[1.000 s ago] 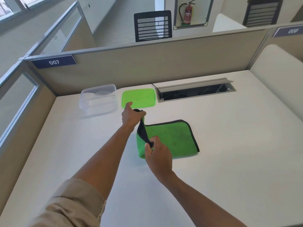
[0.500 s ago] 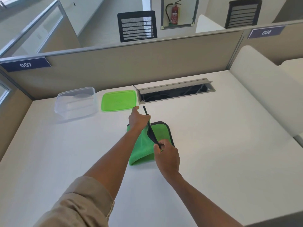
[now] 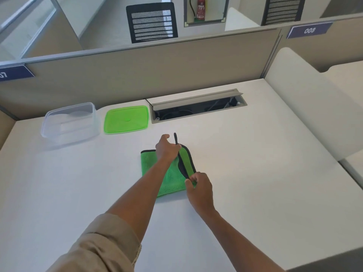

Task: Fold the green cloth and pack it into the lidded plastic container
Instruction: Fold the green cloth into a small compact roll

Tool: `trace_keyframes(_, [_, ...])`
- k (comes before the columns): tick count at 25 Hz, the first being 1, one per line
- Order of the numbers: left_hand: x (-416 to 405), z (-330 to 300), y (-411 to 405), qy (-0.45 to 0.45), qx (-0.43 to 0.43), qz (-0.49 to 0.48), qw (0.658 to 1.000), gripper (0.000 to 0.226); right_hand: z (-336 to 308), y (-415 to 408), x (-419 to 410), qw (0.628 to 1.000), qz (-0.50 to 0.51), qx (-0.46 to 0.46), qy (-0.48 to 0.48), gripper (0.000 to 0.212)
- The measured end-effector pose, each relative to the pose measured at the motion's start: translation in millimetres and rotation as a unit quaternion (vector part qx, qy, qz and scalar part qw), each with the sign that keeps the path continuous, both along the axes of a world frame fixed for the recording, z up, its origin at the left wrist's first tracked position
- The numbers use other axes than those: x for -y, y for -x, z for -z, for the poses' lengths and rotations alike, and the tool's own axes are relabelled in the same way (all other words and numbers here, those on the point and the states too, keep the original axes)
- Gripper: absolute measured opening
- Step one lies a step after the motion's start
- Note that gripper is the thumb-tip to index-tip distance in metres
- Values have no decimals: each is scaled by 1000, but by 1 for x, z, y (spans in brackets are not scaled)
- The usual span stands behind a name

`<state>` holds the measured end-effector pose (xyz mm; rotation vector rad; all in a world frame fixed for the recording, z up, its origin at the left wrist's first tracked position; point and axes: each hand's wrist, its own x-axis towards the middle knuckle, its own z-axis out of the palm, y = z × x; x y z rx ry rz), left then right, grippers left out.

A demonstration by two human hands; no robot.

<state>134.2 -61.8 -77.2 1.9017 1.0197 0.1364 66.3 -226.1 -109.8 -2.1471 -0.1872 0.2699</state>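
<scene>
Green microfibre with dark edging, the cloth (image 3: 169, 179) lies folded on the white surface (image 3: 255, 173) at the centre of the frame. The left hand (image 3: 167, 149) pinches its far corner (a dark loop sticks up past the knuckles), and the right hand (image 3: 199, 188) pinches the near corner, the bound edge held raised between both grips. At the upper left the clear container (image 3: 69, 122) stands open, its green lid (image 3: 126, 119) flat just beside it.

A beige sleeve (image 3: 102, 246), rolled above the elbow, fills the lower left of the frame; both forearms and both hands are bare.
</scene>
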Motion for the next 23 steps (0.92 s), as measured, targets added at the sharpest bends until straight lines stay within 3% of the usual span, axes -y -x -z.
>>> trace_keyframes(9, [17,11,-10,7,18,-16,1000,51,24,-20,14,1000,11,-13,6,5])
trace_keyframes(14, [22,22,7,35,44,97,994,35,24,-21,18,1000,16,10,10,16])
trace_keyframes(16, [24,23,20,-21,52,154,986,38,17,-17,17,997,-2,72,33,26])
trace_keyframes(19, [28,31,44,-197,50,221,954,43,9,-14,13,974,-118,178,76,36])
trace_keyframes(21, [28,38,65,-289,-13,243,926,47,14,-14,10,938,-218,232,138,47])
trace_keyframes(23, [24,47,84,-325,-98,267,902,52,24,-19,10,908,-270,241,211,52])
